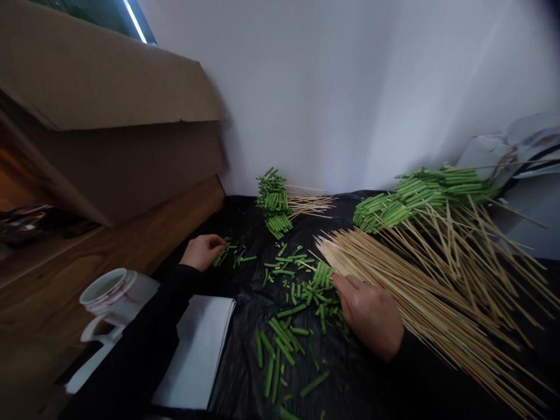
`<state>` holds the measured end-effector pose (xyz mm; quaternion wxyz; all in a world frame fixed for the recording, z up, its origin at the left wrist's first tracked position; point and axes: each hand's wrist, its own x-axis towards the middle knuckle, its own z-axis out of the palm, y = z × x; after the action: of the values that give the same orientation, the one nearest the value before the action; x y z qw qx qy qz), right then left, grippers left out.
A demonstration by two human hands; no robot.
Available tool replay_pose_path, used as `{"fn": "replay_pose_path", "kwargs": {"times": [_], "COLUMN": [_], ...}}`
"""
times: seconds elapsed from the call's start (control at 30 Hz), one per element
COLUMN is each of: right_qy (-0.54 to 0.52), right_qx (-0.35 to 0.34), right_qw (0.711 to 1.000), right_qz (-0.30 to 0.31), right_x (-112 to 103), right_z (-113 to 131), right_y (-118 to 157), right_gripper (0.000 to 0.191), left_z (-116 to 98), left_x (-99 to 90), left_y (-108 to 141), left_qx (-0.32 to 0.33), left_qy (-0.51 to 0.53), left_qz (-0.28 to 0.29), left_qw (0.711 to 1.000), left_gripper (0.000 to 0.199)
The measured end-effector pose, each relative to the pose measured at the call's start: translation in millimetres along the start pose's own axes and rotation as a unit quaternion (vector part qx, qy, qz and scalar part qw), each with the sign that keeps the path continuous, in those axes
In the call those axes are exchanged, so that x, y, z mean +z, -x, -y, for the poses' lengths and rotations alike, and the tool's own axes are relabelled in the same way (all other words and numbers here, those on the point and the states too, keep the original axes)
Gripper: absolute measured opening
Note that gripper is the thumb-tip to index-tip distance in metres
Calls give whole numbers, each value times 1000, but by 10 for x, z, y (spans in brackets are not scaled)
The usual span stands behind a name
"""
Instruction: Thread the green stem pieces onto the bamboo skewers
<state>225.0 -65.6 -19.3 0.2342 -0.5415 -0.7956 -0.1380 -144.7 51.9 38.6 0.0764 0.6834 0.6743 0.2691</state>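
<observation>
My left hand [203,252] is at the left of the black sheet, its fingertips pinched together over a small pile of thin green stem pieces [240,258]. Whether a piece is between those fingers I cannot make out. My right hand [371,315] is closed around a bamboo skewer [306,265] whose tip points up and left. Several short green stem pieces [322,274] are threaded side by side on it, just past my fingers. Loose cut green stems [284,335] lie scattered on the sheet between and below my hands.
Loose bamboo skewers [394,274] fan out on the right. Filled skewers form a small stack [273,201] at the back and a larger pile [429,195] at back right. A white mug [131,294], white paper [196,350] and a cardboard box [131,157] stand left. Behind is a wall [306,99].
</observation>
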Motion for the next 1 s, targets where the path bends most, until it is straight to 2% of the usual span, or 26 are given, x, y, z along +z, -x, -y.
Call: {"fn": "replay_pose_path", "kwargs": {"times": [0.07,0.13,0.23,0.3,0.37,0.47,0.53,0.6,0.7,0.8,0.9,1.0], "right_qy": [2,5,8,12,12,13,15,17,14,12,10,8], "right_qx": [0,-2,1,11,20,27,29,29,27,26,25,28], "right_qw": [1000,1000,1000,1000,999,999,999,999,999,999,999,999], "right_qz": [4,6,13,18,25,37,40,39,36,32,31,34], "right_x": [-8,-14,-17,-16,-17,-25,-33,-40,-44,-45,-49,-58], "right_z": [12,15,-7,-36,-66,-90,-87,-77,-64,-60,-59,-63], "right_y": [2,1,-7,-17,-28,-39,-42,-42,-41,-41,-44,-50], "right_gripper": [22,21,22,23,22,21,21,21,21,22,23,22], "left_z": [81,80,-79,-285,-541,-911,-1077,-1158,-1164,-1137,-1145,-1168], "left_x": [22,124,288,345,351,310,294,310,385,462,501,519], "left_y": [-7,0,47,141,304,621,807,931,1006,1017,1017,975], "left_qx": [-9,-9,8,42,82,115,151,182,232,272,288,279], "left_qy": [9,24,56,101,168,237,232,201,147,81,35,56], "left_qz": [13,32,83,145,225,349,413,444,451,423,390,371], "left_qw": [1000,999,995,983,956,899,868,854,849,861,874,884], "left_gripper": [4,5,12,16,17,17,16,13,10,17,16,6]}}
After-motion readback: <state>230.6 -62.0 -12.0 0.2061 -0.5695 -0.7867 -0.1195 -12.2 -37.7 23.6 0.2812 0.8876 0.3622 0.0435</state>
